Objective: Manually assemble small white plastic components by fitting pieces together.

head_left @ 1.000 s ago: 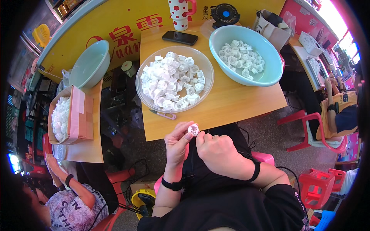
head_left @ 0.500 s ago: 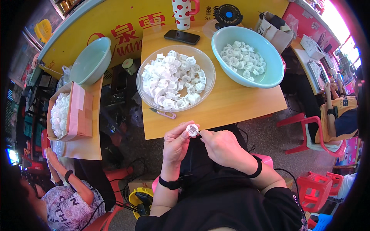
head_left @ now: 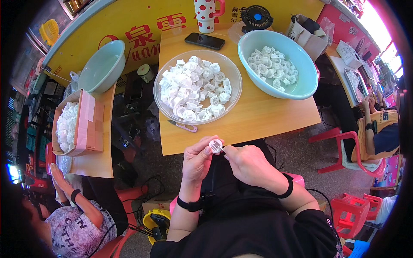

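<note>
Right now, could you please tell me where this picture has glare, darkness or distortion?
Head view: glare washes out the bright white opening at upper right; head view: the outer rim fades to black; head view: fisheye bending curves the long yellow partition; head view: fine details of the small round white plastic piece in the left hand are hard to tell.

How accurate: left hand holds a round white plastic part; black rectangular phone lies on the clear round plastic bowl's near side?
Wrong side: head view shows the black rectangular phone beyond the clear round plastic bowl. Left hand does hold that white part.
</note>
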A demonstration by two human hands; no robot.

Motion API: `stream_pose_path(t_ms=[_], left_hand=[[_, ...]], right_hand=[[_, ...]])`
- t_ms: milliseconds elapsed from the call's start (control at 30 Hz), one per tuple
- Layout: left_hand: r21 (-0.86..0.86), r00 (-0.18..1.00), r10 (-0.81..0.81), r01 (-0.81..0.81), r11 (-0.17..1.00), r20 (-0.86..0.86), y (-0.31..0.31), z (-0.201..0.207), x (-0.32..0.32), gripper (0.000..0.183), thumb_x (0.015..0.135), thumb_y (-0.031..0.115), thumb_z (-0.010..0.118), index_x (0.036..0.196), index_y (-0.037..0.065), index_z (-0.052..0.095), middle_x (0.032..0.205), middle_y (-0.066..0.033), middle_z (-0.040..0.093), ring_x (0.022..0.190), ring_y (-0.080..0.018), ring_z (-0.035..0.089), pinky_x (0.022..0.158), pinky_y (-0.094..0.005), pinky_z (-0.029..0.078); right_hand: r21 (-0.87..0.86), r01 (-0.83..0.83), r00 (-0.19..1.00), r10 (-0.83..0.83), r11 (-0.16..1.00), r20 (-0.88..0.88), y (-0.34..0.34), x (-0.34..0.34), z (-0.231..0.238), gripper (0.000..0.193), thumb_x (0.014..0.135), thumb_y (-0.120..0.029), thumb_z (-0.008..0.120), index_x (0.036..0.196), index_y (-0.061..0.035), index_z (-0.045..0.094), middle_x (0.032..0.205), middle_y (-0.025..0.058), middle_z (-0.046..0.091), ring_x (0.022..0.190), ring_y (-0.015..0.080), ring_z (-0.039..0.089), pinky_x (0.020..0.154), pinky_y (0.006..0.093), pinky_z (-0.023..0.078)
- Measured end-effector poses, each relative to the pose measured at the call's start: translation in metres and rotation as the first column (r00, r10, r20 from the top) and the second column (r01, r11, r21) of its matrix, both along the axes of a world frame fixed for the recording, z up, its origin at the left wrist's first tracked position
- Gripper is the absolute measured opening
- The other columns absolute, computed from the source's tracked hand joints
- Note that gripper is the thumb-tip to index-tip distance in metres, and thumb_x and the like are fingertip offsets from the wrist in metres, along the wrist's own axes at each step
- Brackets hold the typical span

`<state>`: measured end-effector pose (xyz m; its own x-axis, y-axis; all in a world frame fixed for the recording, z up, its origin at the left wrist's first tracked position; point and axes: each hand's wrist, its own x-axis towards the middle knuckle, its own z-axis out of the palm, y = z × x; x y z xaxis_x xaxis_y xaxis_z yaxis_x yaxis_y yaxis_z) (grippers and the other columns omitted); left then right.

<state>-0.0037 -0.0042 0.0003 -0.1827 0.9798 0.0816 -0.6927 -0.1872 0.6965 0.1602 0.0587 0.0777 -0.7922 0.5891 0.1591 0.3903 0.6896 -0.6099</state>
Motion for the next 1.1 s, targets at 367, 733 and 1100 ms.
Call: stream_pose_path(t_ms=[367,733,1100], left_hand=[[0.014,1.000,0.012,-0.012,1.000,-0.005,0.000,0.002,0.000,0.030,0.090,0.004,0.062,0.119,-0.006,0.063,0.111,-0.0169,0.064,0.096,-0.0200,0.062,0.086,-0.0301,0.049],[0.027,0.996,0.023,-0.021,0.999,-0.084,0.000,0.002,-0.001,0.030,0.090,0.003,0.063,0.118,-0.005,0.064,0.110,-0.0156,0.064,0.097,-0.0189,0.062,0.087,-0.0297,0.049],[-0.014,0.997,0.001,0.000,1.000,0.080,0.002,-0.002,0.003,0.037,0.096,0.012,0.057,0.128,-0.007,0.055,0.109,-0.0217,0.066,0.090,-0.0243,0.067,0.084,-0.0321,0.053]], right_hand=[[-0.046,-0.009,0.999,0.007,0.999,-0.045,0.001,-0.004,0.003,0.005,0.077,0.002,0.055,0.080,0.0043,0.054,0.059,0.0231,0.055,0.059,0.0418,0.059,0.054,0.0480,0.045],[-0.138,-0.027,0.995,0.013,0.990,-0.104,0.006,-0.004,-0.006,0.008,0.082,-0.003,0.058,0.082,0.0046,0.055,0.064,0.0252,0.056,0.062,0.0441,0.058,0.056,0.0488,0.045],[-0.201,0.010,0.983,-0.046,0.980,-0.176,0.013,0.015,0.000,0.009,0.084,0.000,0.062,0.092,0.0030,0.060,0.066,0.0160,0.058,0.060,0.0345,0.059,0.056,0.0384,0.045]])
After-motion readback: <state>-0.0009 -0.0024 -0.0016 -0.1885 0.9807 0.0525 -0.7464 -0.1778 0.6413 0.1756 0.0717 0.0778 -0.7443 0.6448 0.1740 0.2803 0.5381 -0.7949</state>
